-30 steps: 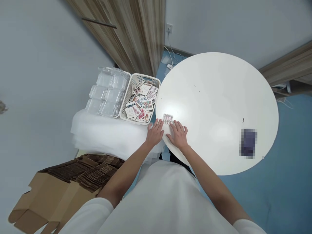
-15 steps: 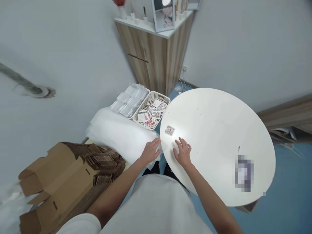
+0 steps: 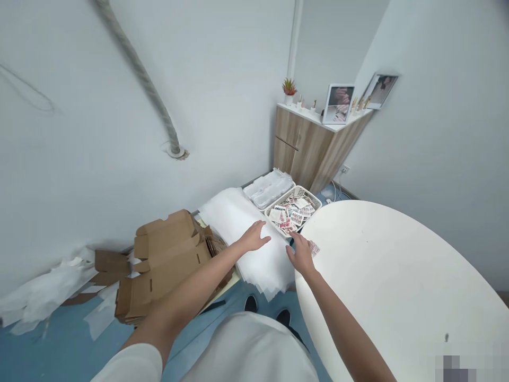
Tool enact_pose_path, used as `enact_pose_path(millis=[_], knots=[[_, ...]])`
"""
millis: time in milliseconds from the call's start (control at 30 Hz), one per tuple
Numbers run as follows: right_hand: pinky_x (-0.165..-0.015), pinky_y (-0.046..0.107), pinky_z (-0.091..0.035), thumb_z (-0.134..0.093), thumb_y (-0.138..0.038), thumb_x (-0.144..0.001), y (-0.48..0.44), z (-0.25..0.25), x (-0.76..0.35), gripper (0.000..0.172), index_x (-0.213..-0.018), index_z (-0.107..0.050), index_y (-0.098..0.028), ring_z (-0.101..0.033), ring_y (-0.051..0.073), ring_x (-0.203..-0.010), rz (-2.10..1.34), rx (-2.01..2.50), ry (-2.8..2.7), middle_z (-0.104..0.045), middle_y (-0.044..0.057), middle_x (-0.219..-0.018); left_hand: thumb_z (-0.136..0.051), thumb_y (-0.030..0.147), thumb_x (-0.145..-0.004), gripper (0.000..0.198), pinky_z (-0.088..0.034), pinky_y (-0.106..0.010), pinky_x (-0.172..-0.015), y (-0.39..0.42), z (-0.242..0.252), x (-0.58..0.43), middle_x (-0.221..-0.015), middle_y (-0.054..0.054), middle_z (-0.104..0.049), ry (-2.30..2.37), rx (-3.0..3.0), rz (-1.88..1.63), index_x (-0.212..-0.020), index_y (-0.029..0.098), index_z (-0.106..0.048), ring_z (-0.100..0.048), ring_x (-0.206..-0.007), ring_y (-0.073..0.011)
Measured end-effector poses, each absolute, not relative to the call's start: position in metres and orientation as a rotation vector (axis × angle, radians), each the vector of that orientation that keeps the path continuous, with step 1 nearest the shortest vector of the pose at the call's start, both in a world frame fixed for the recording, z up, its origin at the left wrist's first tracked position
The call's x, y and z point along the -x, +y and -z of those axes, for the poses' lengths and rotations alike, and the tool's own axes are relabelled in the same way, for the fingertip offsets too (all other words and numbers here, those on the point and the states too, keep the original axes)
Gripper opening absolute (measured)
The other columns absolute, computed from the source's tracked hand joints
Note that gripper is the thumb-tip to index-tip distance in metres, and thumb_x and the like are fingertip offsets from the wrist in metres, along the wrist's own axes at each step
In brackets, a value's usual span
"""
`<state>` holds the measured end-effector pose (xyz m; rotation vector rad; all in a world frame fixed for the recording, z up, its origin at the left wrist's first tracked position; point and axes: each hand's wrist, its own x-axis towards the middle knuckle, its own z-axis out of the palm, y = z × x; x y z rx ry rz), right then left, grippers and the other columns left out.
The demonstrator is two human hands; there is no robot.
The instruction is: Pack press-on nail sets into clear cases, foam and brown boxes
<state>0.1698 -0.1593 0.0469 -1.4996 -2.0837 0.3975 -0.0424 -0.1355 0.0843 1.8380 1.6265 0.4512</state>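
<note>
Left hand (image 3: 256,237): grip spread, palm down on the stack of thin white translucent sheets (image 3: 233,213), pinching nothing. Right hand (image 3: 301,253): grip spread and empty, at the rim of the round white tabletop (image 3: 377,276). 1 small card of press-on nails (image 3: 314,248) lies on the tabletop just beside the right fingertips; contact cannot be told. A white plastic mesh basket (image 3: 317,200) of similar cards stands just beyond both hands. Flattened brown cardboard boxes (image 3: 167,254) lie left of the sheets.
</note>
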Motion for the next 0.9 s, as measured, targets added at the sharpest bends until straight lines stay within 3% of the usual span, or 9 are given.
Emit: enact_pose_path(millis=[133, 267, 400, 533, 800, 900], knots=[[-0.088, 0.04, -0.036, -0.045, -0.029, -0.076, -0.121, -0.053, -0.135, 0.044, -0.118, -0.044, -0.02, -0.048, 0.023, -0.107, -0.639, 1.476, -1.972, -0.053, 0.009, -0.116, -0.055, 0.048, -0.069, 0.067, -0.029, -0.032, -0.098, -0.108, -0.087, 0.07, -0.133, -0.014, -0.037, 1.687, -1.52, -0.546, -0.125, 0.014, -0.039, -0.036, -0.122, -0.0267], [-0.085, 0.039, -0.041, -0.052, -0.036, -0.071, -0.094, -0.048, -0.11, 0.045, -0.114, -0.049, -0.021, -0.055, 0.022, -0.097, -0.919, 1.516, -1.793, -0.055, 0.009, -0.112, -0.047, 0.05, -0.075, 0.055, -0.032, -0.03, -0.095, -0.085, -0.081, 0.086, -0.129, -0.011, -0.045, 1.601, -1.352, -0.659, -0.118, 0.015, -0.048, -0.042, -0.118, -0.0242], [-0.079, 0.038, -0.045, -0.056, -0.04, -0.069, -0.067, -0.039, -0.095, 0.044, -0.109, -0.052, -0.023, -0.056, 0.022, -0.095, -1.154, 1.469, -1.668, -0.053, 0.008, -0.114, -0.057, 0.045, -0.07, 0.054, -0.037, -0.028, -0.088, -0.063, -0.068, 0.087, -0.125, -0.012, -0.048, 1.605, -1.156, -0.731, -0.114, 0.016, -0.05, -0.048, -0.111, -0.0232], [-0.081, 0.038, -0.045, -0.054, -0.037, -0.069, -0.033, -0.026, -0.081, 0.045, -0.113, -0.051, -0.025, -0.051, 0.023, -0.103, -1.088, 1.433, -1.67, -0.044, 0.008, -0.122, -0.059, 0.045, -0.069, 0.058, -0.041, -0.027, -0.079, -0.039, -0.051, 0.084, -0.121, -0.014, -0.051, 1.737, -0.822, -0.819, -0.117, 0.015, -0.044, -0.053, -0.102, -0.0207], [-0.093, 0.044, -0.036, -0.057, -0.029, -0.068, -0.002, 0.006, -0.055, 0.051, -0.118, -0.049, -0.022, -0.028, 0.031, -0.123, -0.91, 1.508, -1.859, -0.02, 0.012, -0.133, -0.062, 0.044, -0.067, 0.054, -0.044, -0.027, -0.071, -0.006, -0.016, 0.079, -0.116, -0.012, -0.053, 1.862, -0.619, -0.849, -0.111, 0.017, -0.047, -0.055, -0.097, -0.02], [-0.094, 0.045, -0.034, -0.057, -0.028, -0.069, -0.01, 0.011, -0.05, 0.047, -0.116, -0.05, -0.024, -0.029, 0.031, -0.121, -0.906, 1.503, -1.874, -0.017, 0.01, -0.133, -0.062, 0.042, -0.067, 0.051, -0.044, -0.027, -0.07, -0.002, -0.004, 0.075, -0.111, -0.011, -0.056, 1.878, -0.592, -0.872, -0.108, 0.017, -0.048, -0.057, -0.093, -0.019]])
